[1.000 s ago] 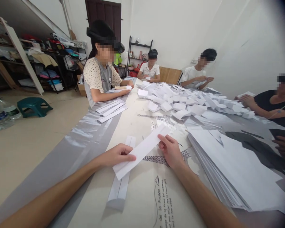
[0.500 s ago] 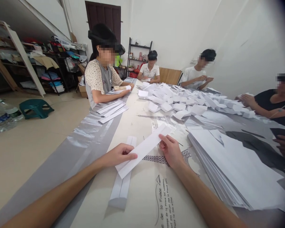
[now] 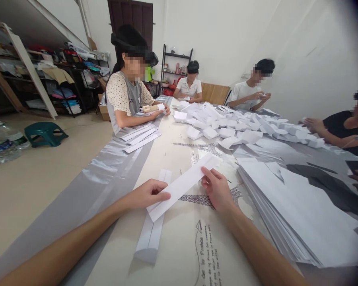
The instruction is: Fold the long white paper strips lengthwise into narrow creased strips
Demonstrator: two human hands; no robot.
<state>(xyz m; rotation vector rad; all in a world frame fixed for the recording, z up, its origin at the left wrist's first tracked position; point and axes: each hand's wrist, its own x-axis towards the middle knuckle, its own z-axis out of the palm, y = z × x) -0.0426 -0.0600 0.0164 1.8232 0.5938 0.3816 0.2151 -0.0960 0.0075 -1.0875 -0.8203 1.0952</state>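
A folded strip of white paper is held at a slant above the table, its far end to the upper right. My left hand pinches its lower left end, thumb on top. Near the upper right end, my right hand grips its edge between thumb and curled fingers. Below and partly behind it, a second folded paper strip with a lengthwise seam lies on the table. To the right of my right hand is a stack of white paper sheets.
A heap of folded white papers covers the table's far part. Several people sit around it, the nearest person on the left beside flat paper strips. The printed tablecloth shows tower drawings. A green stool stands on the floor.
Both hands keep their hold on the paper strip, with only a very slight shift. The view has tilted a little; the strip on the table lies as before.
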